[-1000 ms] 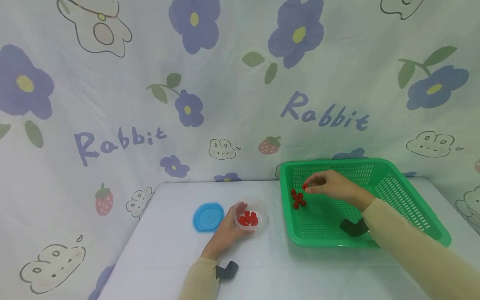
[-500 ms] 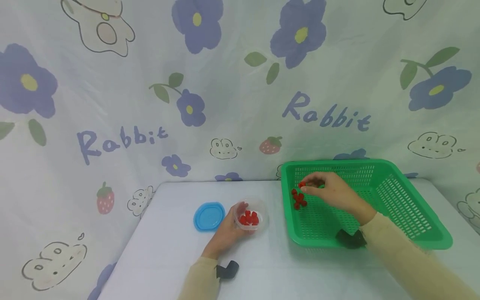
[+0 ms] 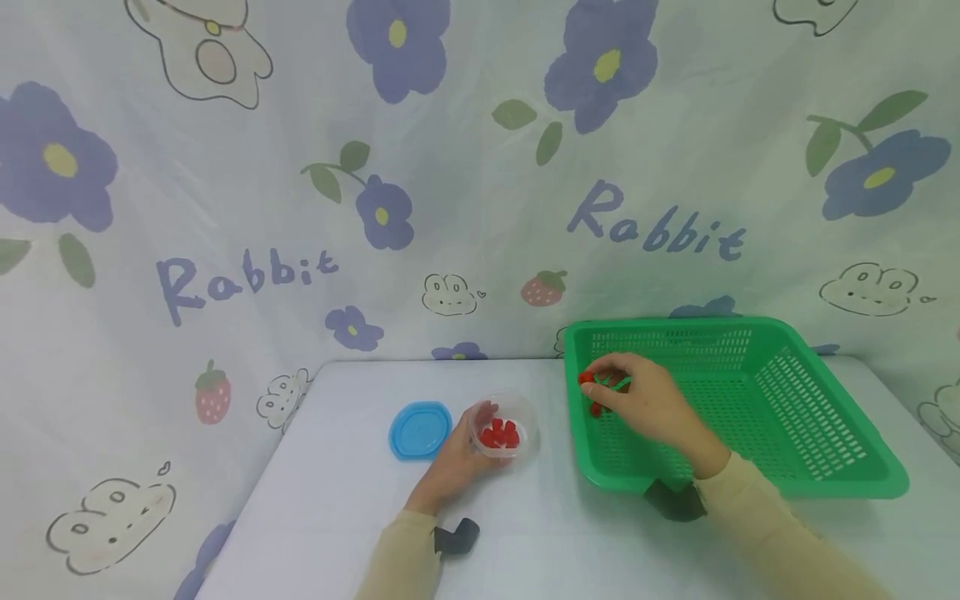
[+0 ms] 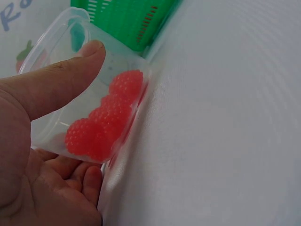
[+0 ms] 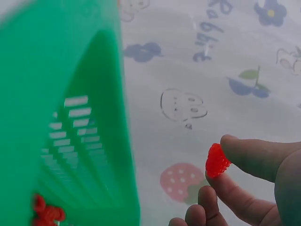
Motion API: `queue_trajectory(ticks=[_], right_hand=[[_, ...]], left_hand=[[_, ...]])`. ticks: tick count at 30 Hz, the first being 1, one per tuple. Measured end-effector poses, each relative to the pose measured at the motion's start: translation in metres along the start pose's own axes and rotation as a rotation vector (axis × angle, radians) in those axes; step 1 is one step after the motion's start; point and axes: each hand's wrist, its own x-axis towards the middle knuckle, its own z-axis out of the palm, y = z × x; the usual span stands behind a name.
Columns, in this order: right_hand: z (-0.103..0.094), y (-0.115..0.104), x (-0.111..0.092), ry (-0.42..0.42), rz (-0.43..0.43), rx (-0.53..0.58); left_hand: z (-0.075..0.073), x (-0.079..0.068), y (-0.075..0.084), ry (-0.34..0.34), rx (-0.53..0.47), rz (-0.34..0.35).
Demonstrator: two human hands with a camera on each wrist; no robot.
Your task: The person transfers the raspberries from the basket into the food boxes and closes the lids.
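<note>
My left hand (image 3: 459, 454) holds a clear plastic cup (image 4: 51, 113) from its side, thumb on the near wall and fingers behind. Several red raspberries (image 4: 106, 115) lie at the bottom of the cup, which stands on the white table. My right hand (image 3: 641, 396) pinches one raspberry (image 5: 217, 161) between thumb and index finger, close to the left rim of the green basket (image 3: 795, 417). Below it, more raspberries (image 5: 48, 212) lie in the basket's left corner, partly covered by the hand in the head view.
A blue lid (image 3: 421, 430) lies flat on the white table (image 3: 525, 533), left of the cup. Behind the table hangs a white curtain (image 3: 465, 183) printed with flowers, rabbits and strawberries. The basket's raised rim stands between the right hand and the cup.
My right hand has moved left with the pinched raspberry, from over the basket's inside to its left rim. The left hand keeps holding the cup in the same place.
</note>
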Motion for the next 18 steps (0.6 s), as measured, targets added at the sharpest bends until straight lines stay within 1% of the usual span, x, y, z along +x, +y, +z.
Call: queue_trajectory(ticks=[4,11,18], right_hand=[[0.011,-0.002,-0.003,0.019,-0.012,0.037],[0.033,-0.01,-0.005,0.116,-0.074,-0.017],[0.053,-0.019,-0.005,0.194,-0.087,-0.025]], left_hand=[[0.001,0.0,0.001,0.003,0.009,-0.003],[0.001,0.001,0.001,0.005,0.008,-0.014],[0.001,0.002,0.002,0.008,0.006,-0.021]])
